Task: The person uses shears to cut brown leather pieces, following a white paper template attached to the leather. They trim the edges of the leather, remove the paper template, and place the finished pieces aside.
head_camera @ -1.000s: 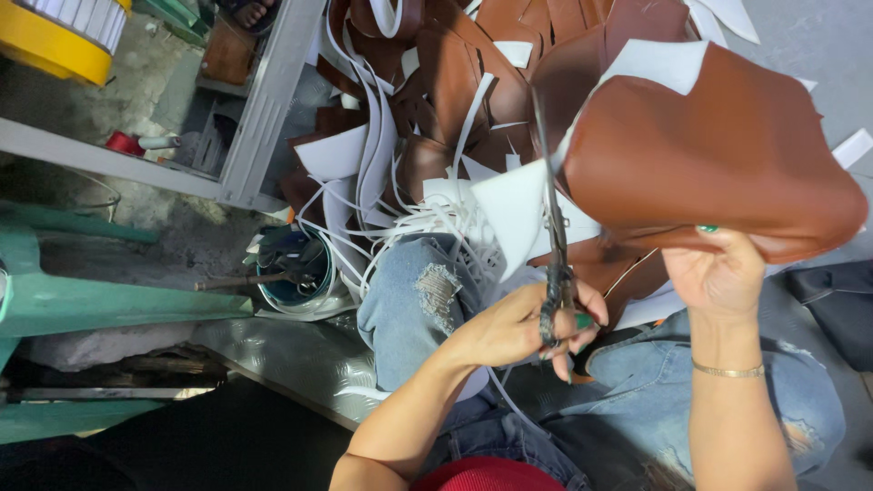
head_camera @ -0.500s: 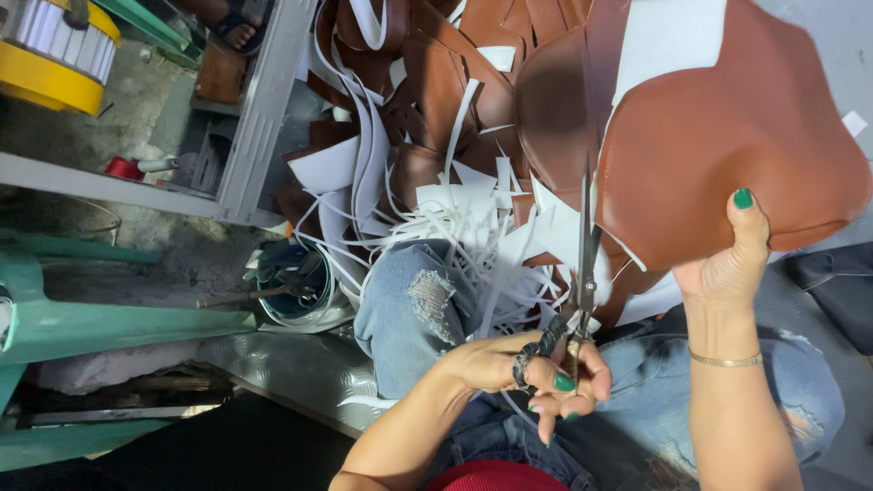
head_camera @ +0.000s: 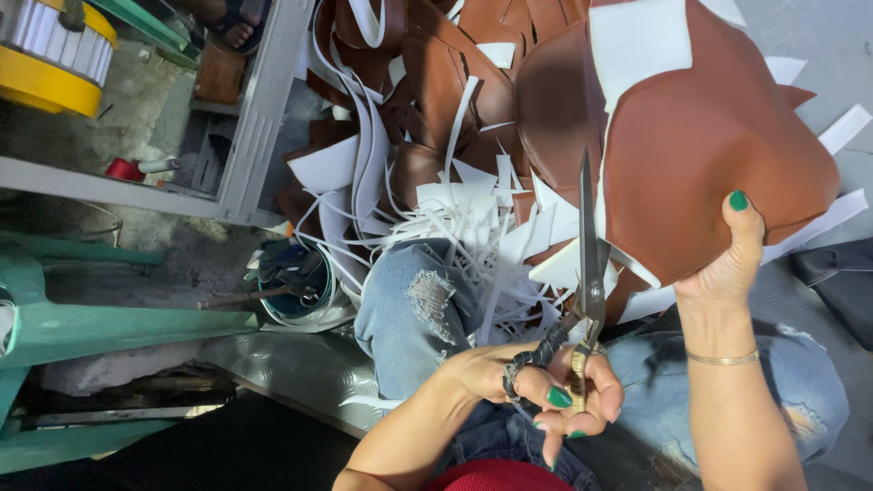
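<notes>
My left hand (head_camera: 536, 386) grips the handles of long steel scissors (head_camera: 589, 264), fingers through the loops. The blades point up and lie closed against the white-backed edge of a large brown leather piece (head_camera: 718, 136). My right hand (head_camera: 727, 264), with green nails and a thin bracelet, holds that piece by its lower edge, thumb on the brown face. Both hands are above my lap, in torn blue jeans (head_camera: 409, 309).
A heap of brown leather offcuts (head_camera: 436, 82) and white strips (head_camera: 473, 218) lies beyond my knees. A bucket with tools (head_camera: 296, 291) stands at the left by a grey metal frame (head_camera: 259, 109). A yellow drum (head_camera: 55, 55) and a green bench (head_camera: 118, 332) are further left. Another person's sandalled foot (head_camera: 238, 27) shows at the top.
The scissors moved right and upright along the leather's edge. My right hand shifted up to grip the piece from below, and the leather turned more towards me.
</notes>
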